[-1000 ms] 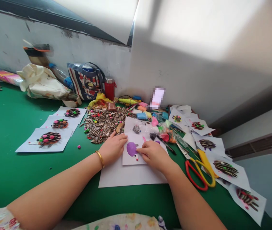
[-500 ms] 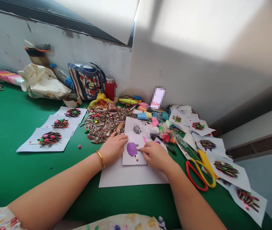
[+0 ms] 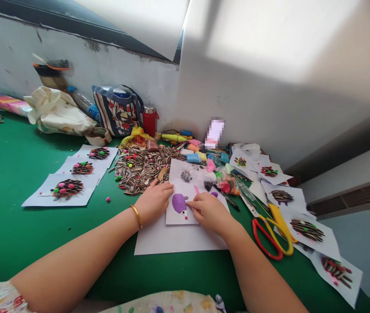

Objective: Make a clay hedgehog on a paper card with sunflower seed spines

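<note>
Far L on the worktop point(image 3: 113, 269) we had three overlapping left cards point(image 3: 90, 182), each w/ a seed-covered critter. A stray pink bit point(image 3: 108, 199) lay apart, to their R. Next came the seeds point(image 3: 142, 169), heaped w/ coloured balls mixed in, just beyond our L hand point(image 3: 154, 202). That hand lay flat, fingers out, gripping nothing we could see, tips at the L edge of the card point(image 3: 173, 219), prob. to steady it.

The card sat mid-worktop, partly on a bigger sheet point(image 3: 172, 241). On its lower half was the purple body point(image 3: 179, 203), w/ a red ball point(image 3: 186, 218) low on its R & a grey bit point(image 3: 186, 198) at its R edge. No seeds on it yet.

Our R hand point(image 3: 213, 211) had the index stretched out, other fingers curled, tip at the body's R edge by the grey bit. Couldn't tell if it pinched anything; too small. We judged the step as fixing small parts along that edge; next move called for a light fingertip & a still card, so nothing smeared or slid.

R of that: scissors point(image 3: 278, 241), then the right cards point(image 3: 331, 237).

Vs. 0.5 s earlier: index tip sat a hair closer to the body; L hand, card & scissors looked approx. unchanged.
</note>
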The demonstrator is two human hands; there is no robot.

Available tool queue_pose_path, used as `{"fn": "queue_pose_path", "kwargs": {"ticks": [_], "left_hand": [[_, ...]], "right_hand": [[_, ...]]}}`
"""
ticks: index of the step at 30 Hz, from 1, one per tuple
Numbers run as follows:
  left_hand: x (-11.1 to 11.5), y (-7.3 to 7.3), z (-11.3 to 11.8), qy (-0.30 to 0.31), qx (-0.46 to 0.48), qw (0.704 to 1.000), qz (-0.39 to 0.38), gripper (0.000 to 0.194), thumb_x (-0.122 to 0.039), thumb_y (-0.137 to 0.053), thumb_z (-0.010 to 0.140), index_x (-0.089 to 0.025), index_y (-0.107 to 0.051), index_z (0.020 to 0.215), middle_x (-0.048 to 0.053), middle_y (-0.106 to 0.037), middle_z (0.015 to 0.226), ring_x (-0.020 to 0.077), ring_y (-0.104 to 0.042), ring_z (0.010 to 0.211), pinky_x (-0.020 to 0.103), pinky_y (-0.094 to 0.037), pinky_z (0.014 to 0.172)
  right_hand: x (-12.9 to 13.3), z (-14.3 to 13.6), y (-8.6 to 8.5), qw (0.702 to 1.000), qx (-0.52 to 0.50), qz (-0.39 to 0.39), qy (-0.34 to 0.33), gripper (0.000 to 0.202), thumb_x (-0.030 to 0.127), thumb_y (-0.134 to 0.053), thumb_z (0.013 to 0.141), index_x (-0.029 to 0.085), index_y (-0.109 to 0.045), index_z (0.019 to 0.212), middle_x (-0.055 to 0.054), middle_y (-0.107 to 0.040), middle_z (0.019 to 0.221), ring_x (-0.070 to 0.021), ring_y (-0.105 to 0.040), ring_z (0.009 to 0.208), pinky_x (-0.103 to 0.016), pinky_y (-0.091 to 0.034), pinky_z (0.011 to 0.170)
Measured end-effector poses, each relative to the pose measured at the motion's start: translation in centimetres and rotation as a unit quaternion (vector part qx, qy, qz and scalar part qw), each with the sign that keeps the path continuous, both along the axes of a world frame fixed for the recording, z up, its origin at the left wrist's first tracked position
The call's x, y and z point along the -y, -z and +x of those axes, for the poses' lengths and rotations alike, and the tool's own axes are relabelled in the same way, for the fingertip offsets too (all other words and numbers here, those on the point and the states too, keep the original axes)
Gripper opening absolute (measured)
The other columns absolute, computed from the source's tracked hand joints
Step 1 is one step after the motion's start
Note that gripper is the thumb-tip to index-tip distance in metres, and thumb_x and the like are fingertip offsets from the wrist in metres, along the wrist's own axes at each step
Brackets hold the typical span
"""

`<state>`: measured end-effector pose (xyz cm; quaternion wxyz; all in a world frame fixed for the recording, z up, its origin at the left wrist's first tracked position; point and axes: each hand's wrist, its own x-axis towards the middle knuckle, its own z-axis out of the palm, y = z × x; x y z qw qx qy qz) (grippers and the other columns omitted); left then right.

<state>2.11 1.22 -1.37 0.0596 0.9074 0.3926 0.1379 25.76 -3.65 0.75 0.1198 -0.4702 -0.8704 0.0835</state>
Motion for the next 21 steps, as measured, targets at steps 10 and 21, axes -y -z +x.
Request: {"fn": "queue_pose_path", "kwargs": {"ticks": [10, 21], "left_hand": [[0.03, 0.04, -0.04, 0.000, 0.002, 1.000, 0.006, 0.037, -0.018, -0.042, 0.094, -0.021, -0.059, 0.126, 0.006, -0.059, 0.137, 0.0201, -0.048, 0.132, 0.047, -0.021, 0.118], [0.11, -0.23, 0.02, 0.001, 0.005, 1.000, -0.009, 0.039, -0.017, -0.043, 0.092, -0.022, -0.059, 0.127, 0.007, -0.059, 0.137, 0.0219, -0.048, 0.132, 0.048, -0.020, 0.118]], "right_hand": [[-0.10, 0.03, 0.30, 0.999, -0.032, 0.034, 0.006, 0.033, 0.013, -0.054, 0.087, 0.024, -0.073, 0.112, -0.007, -0.067, 0.090, -0.0184, -0.058, 0.084, -0.030, -0.044, 0.075], [-0.48, 0.28, 0.49, 0.998, -0.032, 0.000, 0.063, 0.025, 0.019, -0.055, 0.091, 0.021, -0.073, 0.108, -0.007, -0.067, 0.095, -0.0186, -0.060, 0.090, -0.030, -0.045, 0.081]]}}
